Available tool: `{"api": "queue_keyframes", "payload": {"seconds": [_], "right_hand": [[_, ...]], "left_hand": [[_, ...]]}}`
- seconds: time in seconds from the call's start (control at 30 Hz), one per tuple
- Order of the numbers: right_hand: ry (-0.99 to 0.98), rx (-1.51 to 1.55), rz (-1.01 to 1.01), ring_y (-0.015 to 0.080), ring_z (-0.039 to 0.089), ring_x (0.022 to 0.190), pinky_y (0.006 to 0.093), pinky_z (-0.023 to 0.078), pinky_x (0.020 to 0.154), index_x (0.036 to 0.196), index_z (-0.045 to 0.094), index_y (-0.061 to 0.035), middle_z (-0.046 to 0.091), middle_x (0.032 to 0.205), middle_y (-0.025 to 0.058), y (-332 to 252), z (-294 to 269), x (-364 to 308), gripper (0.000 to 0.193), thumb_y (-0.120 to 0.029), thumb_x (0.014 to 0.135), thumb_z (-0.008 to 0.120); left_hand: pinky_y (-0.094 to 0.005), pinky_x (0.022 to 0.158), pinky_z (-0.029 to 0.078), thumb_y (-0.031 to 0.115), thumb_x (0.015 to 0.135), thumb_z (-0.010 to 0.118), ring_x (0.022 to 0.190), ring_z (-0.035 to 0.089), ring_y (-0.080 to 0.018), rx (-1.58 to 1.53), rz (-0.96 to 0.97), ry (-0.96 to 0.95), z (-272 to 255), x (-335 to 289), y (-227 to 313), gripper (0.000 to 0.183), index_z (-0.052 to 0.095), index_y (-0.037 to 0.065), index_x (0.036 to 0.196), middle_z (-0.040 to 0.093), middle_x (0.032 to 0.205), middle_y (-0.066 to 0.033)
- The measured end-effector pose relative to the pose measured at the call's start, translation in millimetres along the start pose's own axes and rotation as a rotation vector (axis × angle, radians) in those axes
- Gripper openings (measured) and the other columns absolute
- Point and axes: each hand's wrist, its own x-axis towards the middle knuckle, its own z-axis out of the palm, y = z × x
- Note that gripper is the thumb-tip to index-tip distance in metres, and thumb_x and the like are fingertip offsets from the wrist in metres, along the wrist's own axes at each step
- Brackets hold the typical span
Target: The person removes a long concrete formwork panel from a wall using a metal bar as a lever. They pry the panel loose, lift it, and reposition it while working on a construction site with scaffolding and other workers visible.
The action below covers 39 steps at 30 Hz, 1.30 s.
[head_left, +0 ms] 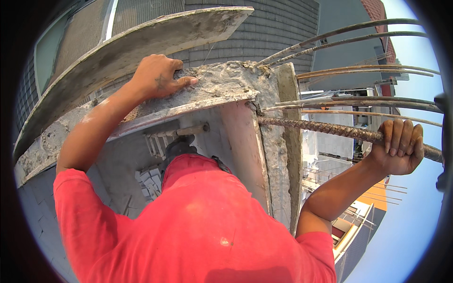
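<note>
My left hand grips the top of the rough concrete beam. Its fingers curl down out of sight at the beam's far side, and the thumb lies across the top. On the right, my right hand is wrapped around a thick, rusty, ribbed rebar that juts out from the beam's corner. Both arms are spread wide, in red sleeves. A long formwork board stands along the far side of the beam, close to my left hand.
Several more rebars stick out at the right. A second concrete edge with a board runs toward me. Far below lie pale blocks beside a ladder-like wooden piece. Roofs spread beyond the beam.
</note>
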Motion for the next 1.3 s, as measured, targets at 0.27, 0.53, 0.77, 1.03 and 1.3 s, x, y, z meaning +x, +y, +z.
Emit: {"api": "queue_keyframes", "payload": {"seconds": [0.27, 0.53, 0.77, 1.03, 1.3], "right_hand": [[0.119, -0.214, 0.099, 0.0132, 0.037, 0.053, 0.0269, 0.04, 0.053, 0.065, 0.037, -0.015, 0.039, 0.058, 0.0013, 1, 19, -26, 0.033, -0.022, 0.096, 0.044], [0.307, -0.337, -0.009, 0.009, 0.032, 0.048, 0.0233, 0.033, 0.046, 0.063, 0.035, -0.0171, 0.035, 0.054, -0.0018, 12, 62, -34, 0.034, -0.024, 0.093, 0.049], [0.425, -0.308, -0.047, 0.0095, 0.033, 0.048, 0.0255, 0.033, 0.048, 0.066, 0.036, -0.0168, 0.038, 0.054, -0.0014, 20, 81, -33, 0.028, -0.018, 0.09, 0.049], [0.462, -0.289, -0.082, 0.0082, 0.033, 0.047, 0.0229, 0.032, 0.047, 0.067, 0.037, -0.0167, 0.038, 0.054, -0.0025, 22, 77, -33, 0.027, -0.018, 0.09, 0.05], [0.442, -0.303, -0.172, 0.0081, 0.034, 0.048, 0.0215, 0.034, 0.045, 0.065, 0.037, -0.0166, 0.038, 0.055, -0.0012, 28, 82, -34, 0.028, -0.016, 0.092, 0.046]], "left_hand": [[-0.0424, 0.085, 0.05, 0.064, 0.082, 0.064, 0.097, 0.066, -0.0307, -0.509, 0.102, -0.45, 10, 35, -67, 0.072, 0.07, 0.0, 0.112, 0.07, 0.101, -0.0194], [-0.0415, 0.104, 0.042, 0.068, 0.085, 0.055, 0.121, 0.056, -0.0372, -0.274, -0.016, -0.668, 0, 33, -55, 0.09, 0.048, -0.005, 0.137, 0.059, 0.125, -0.0279], [-0.0394, 0.092, 0.049, 0.06, 0.071, 0.075, 0.103, 0.065, -0.0319, -0.428, 0.033, -0.67, -6, 37, -63, 0.086, 0.06, -0.006, 0.125, 0.066, 0.113, -0.0247], [-0.038, 0.09, 0.05, 0.053, 0.068, 0.079, 0.099, 0.067, -0.0297, -0.508, 0.032, -0.647, -1, 41, -69, 0.084, 0.061, -0.008, 0.122, 0.068, 0.109, -0.0235], [-0.0397, 0.094, 0.046, 0.052, 0.071, 0.073, 0.105, 0.065, -0.0323, -0.394, 0.045, -0.66, -9, 44, -60, 0.082, 0.06, -0.01, 0.122, 0.067, 0.111, -0.0253]]}}
